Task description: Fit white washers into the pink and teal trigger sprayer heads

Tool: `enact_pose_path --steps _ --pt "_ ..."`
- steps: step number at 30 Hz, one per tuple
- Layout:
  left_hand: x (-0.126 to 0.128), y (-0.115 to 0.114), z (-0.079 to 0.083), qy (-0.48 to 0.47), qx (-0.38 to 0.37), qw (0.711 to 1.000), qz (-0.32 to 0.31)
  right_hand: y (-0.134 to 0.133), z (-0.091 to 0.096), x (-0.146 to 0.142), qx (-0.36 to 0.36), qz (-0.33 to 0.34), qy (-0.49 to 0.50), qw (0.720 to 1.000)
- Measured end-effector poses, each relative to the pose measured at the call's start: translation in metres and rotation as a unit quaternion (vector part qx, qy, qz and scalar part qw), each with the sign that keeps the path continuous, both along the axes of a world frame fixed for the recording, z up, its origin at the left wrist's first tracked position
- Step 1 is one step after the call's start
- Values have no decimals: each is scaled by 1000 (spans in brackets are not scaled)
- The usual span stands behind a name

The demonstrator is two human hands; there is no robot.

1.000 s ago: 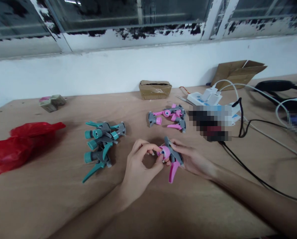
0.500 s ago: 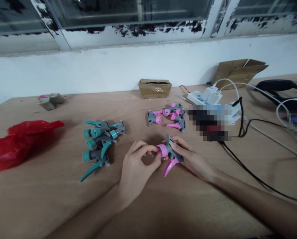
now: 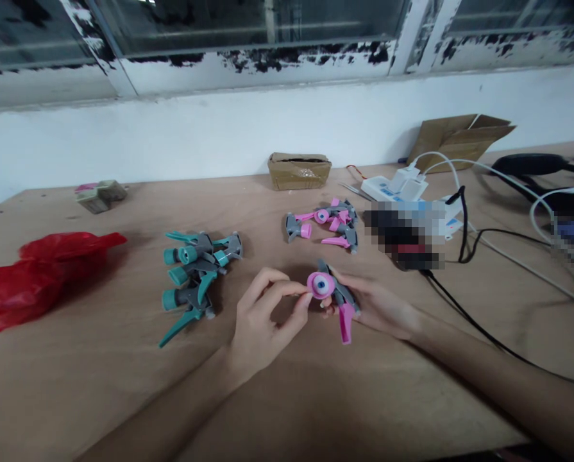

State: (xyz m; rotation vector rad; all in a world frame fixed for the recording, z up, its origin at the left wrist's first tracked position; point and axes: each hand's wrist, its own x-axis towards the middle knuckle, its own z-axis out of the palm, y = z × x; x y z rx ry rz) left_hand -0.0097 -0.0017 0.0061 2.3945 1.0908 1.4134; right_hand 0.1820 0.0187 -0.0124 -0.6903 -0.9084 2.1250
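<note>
- A white wall (image 3: 195,138) runs along the back, below dark window panes (image 3: 248,25) edged with flaking paint.
- The wooden counter (image 3: 50,375) carries everything below.
- A crumpled red plastic bag (image 3: 41,276) lies at the far left.
- An open cardboard box (image 3: 455,144) leans by the wall at the back right.
- Teal-and-grey trigger sprayer heads (image 3: 195,266) lie heaped between the bag and the left hand.
- The right hand (image 3: 380,305) is closed around the grey body of one pink-and-grey trigger sprayer head (image 3: 342,295), held near the middle, close to the counter.
- The left hand (image 3: 265,321) has its thumb and forefinger brought together at the collar's rim; I cannot tell whether they pinch it.
- More pink-and-grey sprayer heads (image 3: 337,221) sit in a cluster beyond the hands.
- A white power strip (image 3: 383,190) with plugged-in adapters lies to the right of that cluster.
- A small cardboard box (image 3: 299,173) stands near the wall, behind the cluster.
- On the held head, the pink lever (image 3: 346,324) points down toward the wearer.
- Its round pink collar (image 3: 332,285) faces the camera, showing a white inside.
- A small blue centre (image 3: 321,285) sits within that white.
</note>
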Motion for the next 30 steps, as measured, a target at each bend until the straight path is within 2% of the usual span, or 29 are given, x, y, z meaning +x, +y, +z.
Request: enact_pose_path --steps 3,12,17,23,26,30 --pt "1 -3 1 0 1 1000 -5 0 -1 1 -17 5 1 1000" --pt "5 -4 -4 15 12 1000 -16 -4 0 -3 19 18 -32 999" --pt "4 -3 -3 45 -23 999 -9 -4 -2 -4 47 -29 -36 998" --pt "4 0 -4 75 -24 996 -48 -4 -5 -3 20 -68 -82 994" --pt "5 -1 -8 66 -42 996 -49 -7 -5 -5 80 -70 -144 984" --pt "7 -1 -13 20 -64 997 -43 -9 -5 -6 189 -68 -261 944"
